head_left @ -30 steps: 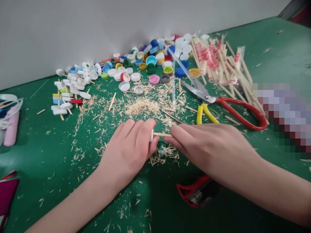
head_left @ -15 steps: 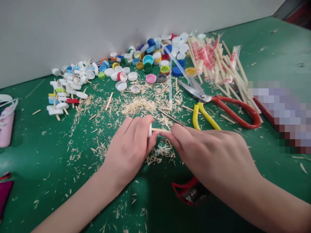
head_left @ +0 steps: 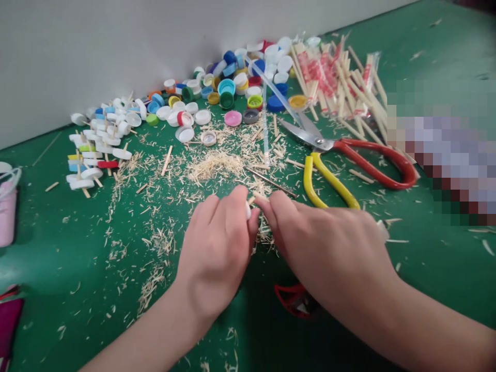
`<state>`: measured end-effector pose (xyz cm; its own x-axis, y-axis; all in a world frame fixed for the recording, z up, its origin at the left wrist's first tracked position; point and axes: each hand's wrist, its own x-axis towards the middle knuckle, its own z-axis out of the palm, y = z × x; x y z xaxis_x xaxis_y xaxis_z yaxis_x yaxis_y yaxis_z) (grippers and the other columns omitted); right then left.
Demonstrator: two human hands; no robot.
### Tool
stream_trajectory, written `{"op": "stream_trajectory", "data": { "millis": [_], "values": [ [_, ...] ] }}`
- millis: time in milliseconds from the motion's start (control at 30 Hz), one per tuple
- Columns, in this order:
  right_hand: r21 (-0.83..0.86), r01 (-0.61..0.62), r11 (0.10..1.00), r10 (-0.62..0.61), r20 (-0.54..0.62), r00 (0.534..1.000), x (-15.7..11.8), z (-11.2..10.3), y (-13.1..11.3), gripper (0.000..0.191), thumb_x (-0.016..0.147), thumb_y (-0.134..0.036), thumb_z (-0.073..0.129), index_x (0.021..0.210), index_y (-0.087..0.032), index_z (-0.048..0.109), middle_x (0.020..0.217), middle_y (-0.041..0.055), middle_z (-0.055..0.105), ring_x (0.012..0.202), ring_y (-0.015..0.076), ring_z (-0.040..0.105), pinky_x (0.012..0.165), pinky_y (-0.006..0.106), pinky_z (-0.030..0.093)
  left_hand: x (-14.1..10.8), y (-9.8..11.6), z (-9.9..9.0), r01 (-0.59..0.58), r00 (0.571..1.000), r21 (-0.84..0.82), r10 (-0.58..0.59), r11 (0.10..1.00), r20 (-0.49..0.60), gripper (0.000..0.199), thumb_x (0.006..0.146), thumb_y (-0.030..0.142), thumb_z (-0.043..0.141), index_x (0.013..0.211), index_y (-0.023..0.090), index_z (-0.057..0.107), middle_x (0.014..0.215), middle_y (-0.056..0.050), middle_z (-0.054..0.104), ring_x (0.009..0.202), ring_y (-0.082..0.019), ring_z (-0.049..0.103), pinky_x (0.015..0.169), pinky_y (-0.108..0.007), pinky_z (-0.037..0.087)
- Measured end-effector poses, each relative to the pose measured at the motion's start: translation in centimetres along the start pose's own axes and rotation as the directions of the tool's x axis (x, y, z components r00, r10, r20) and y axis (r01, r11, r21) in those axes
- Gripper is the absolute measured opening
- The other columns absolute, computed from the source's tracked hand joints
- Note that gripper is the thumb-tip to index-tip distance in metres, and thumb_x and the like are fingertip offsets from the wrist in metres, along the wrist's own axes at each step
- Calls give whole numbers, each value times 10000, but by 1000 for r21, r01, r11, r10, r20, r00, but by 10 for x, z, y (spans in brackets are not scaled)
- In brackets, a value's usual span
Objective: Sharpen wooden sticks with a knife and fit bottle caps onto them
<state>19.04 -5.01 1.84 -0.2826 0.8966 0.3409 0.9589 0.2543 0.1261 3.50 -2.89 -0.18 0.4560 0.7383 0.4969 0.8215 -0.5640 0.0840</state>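
Observation:
My left hand [head_left: 219, 243] is closed around a white bottle cap [head_left: 248, 210], only its edge showing between thumb and fingers. A thin wooden stick [head_left: 260, 197] runs from the cap side to my right hand [head_left: 321, 237], which pinches it between thumb and forefinger. Most of the stick is covered by the fingers, and whether it passes through the cap cannot be seen. Just beyond the hands lies a slim metal rod [head_left: 271, 182]. Scissors [head_left: 320, 143] with red and yellow handles rest open past my right hand. Below that hand is a red-edged tool [head_left: 292, 299], partly in shadow.
Wood shavings [head_left: 217, 164] litter the green table [head_left: 70, 248]. Loose coloured bottle caps [head_left: 227, 87] are heaped along the wall. At left stand caps joined by sticks [head_left: 89, 155]. Wrapped chopsticks [head_left: 329, 77] lie at back right, and a pink object [head_left: 8, 212] at far left.
Both hands have drawn closer together, the stick between them now showing a shorter length and tilting. My left hand covers more of the cap. The view has shifted slightly.

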Motion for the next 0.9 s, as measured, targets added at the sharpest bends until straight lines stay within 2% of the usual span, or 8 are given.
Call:
{"op": "stream_trajectory", "data": {
  "millis": [167,267,400,500,600,700,767,900],
  "values": [
    [-18,-12,1000,13,23,1000,5,2,7,448,1026,-369,285,670,-193,493,441,-10,441,352,98,324,450,254,91,-4,1,-3,2,1000,-12,-2,1000,-7,274,974,328,469,1168,150,545,865,-65,666,705,-175,472,658,-334,343],
    [-32,-25,999,25,2,1000,7,6,17,456,1029,-381,254,701,-194,510,455,-1,445,364,114,325,453,263,77,-5,-6,-3,55,997,-53,-52,997,49,318,989,348,418,1196,142,544,947,-88,683,755,-189,472,686,-348,349],
    [13,-36,999,37,-34,999,10,16,30,346,1016,-379,326,847,-184,556,529,4,531,397,136,385,436,271,104,-5,-11,-2,116,987,-137,-98,984,128,354,1006,344,359,1262,147,503,1050,-91,679,840,-190,491,766,-355,406],
    [66,-3,998,4,-18,1000,12,21,36,276,1007,-338,370,894,-176,564,629,18,579,506,164,501,462,286,232,-4,-13,-4,147,981,-185,-119,972,153,343,1006,329,370,1275,151,488,1028,-77,669,881,-183,507,794,-342,439],
    [33,65,997,-65,-5,998,14,23,40,287,1004,-283,358,930,-148,601,793,83,618,723,225,584,617,335,392,-3,-14,-7,168,973,-222,-126,961,193,332,1002,350,397,1274,176,477,1014,-64,658,909,-181,517,771,-320,459],
    [-5,70,998,-70,-77,995,15,20,41,301,988,-265,392,1029,-89,632,1009,171,618,906,283,576,773,392,446,-2,-16,-8,110,980,-241,-65,964,190,306,990,383,436,1226,194,487,1033,-58,649,927,-177,517,772,-303,465],
    [72,94,993,-83,-145,986,14,18,40,281,975,-252,433,1048,-70,634,1049,185,611,948,286,571,814,399,459,-2,-18,-8,66,985,-245,-23,967,174,297,974,402,468,1186,195,497,1047,-60,643,955,-178,523,809,-305,469],
    [344,303,889,-238,-218,946,14,16,35,206,962,-239,490,1039,-100,622,1024,136,630,940,235,578,811,374,482,-3,-20,-8,34,987,-270,10,962,160,316,952,415,510,1162,179,502,1035,-61,636,974,-172,543,841,-298,474]
  ]
}}
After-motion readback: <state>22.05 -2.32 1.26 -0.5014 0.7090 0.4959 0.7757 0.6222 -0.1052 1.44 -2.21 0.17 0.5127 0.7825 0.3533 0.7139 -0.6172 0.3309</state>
